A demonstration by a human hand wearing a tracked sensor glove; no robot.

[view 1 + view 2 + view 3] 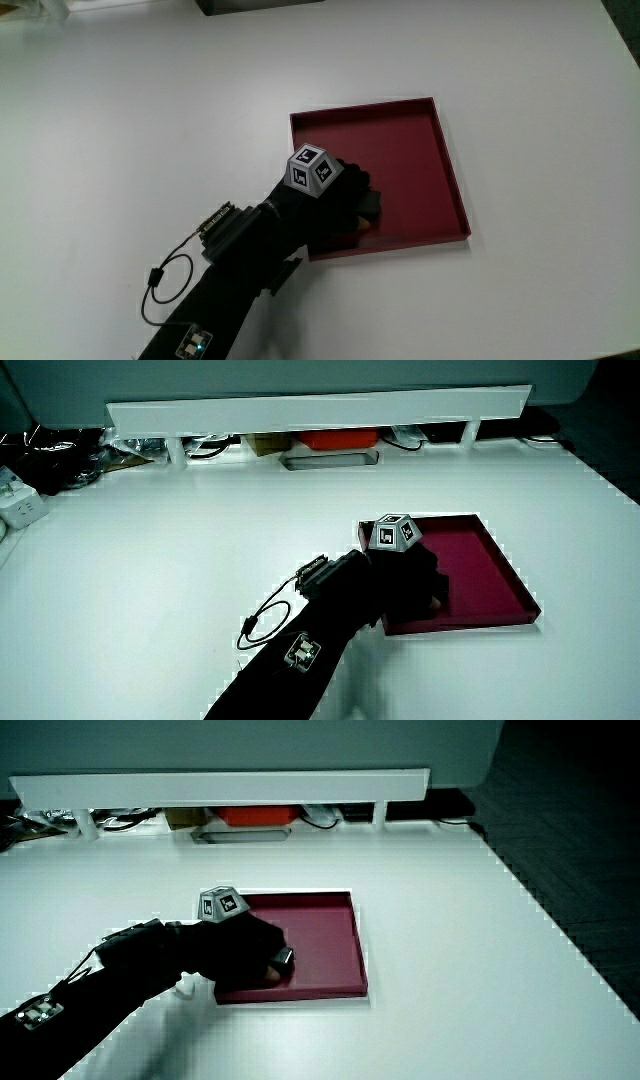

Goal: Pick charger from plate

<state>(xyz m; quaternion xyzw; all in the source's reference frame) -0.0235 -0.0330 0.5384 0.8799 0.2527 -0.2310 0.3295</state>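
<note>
A dark red square plate (400, 150) with a low rim lies on the white table, seen in both side views (480, 570) (320, 935). The black-gloved hand (350, 205) with a patterned cube (311, 168) on its back rests over the plate's corner nearest the person. Its fingers curl around a small dark charger (372, 205), which sits low over the plate floor near the rim closest to the person. A side view shows the charger's end (283, 958) poking out from the fingertips. Most of the charger is hidden by the glove.
A low white partition (320, 405) runs along the table's edge farthest from the person, with a red box (335, 438) and cables under it. A white power strip (20, 508) lies near that edge. A black cable loop (165, 285) hangs from the forearm.
</note>
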